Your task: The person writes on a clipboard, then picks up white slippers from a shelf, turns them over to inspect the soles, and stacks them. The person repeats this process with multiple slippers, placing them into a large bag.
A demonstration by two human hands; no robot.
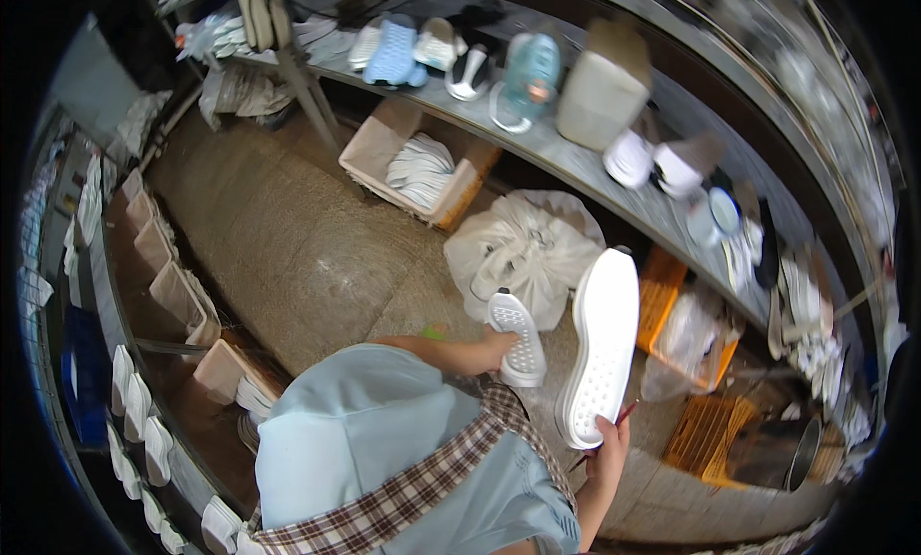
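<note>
While white shoe soles (137, 406) stand in rows along the far left side, cloth-lined bins (179, 296) run in a line just right of them, above the person's light-blue garment. Further right, a pink-lined box (365, 154) on the floor holds a stack of white soles (422, 171). Near the middle, the left hand (496, 352) is closed on the left edge of a small studded sole (519, 339), which is tilted, its dimpled face showing. Behind it sits a tied, whitish sack (523, 243). To the right, the right hand (606, 451) grips the lower end of a larger white sole (606, 349), thumb on its bumpy face; a thin dark-red stick (627, 411) shows at the same hand. The two soles are near each other but apart. Beyond, a long bench (672, 221) bears shoes, a pale canister (604, 90) and a mug (712, 217). At far right, below it, a bagged orange crate (660, 288) and a dark bucket (772, 454) stand on the floor.
</note>
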